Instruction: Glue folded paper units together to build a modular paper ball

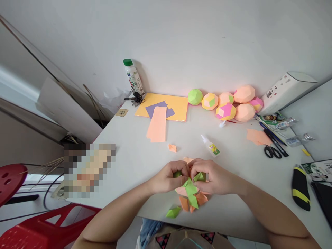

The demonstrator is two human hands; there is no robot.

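Close to the table's front edge, an assembly of folded paper pieces (191, 189) in green and orange lies under my two hands. My left hand (171, 176) is closed, its fingers pinching a green folded piece at the assembly's left. From the right, my right hand (211, 176) grips another green folded piece (200, 177) between thumb and fingers. Both hands hide the assembly's far part. A separate green folded piece (173, 212) rests near the edge, and a small orange one (172, 148) lies beyond my left hand. A glue bottle (211, 147) lies past my right hand.
Paper balls (225, 102) line the wall. Orange strips (158, 126) overlap purple and yellow sheets (178, 107). Scissors (272, 151), pens and a black-yellow tool (301, 188) lie at right. A green-capped bottle (133, 77) stands at back left; a red stool (49, 224) is below left.
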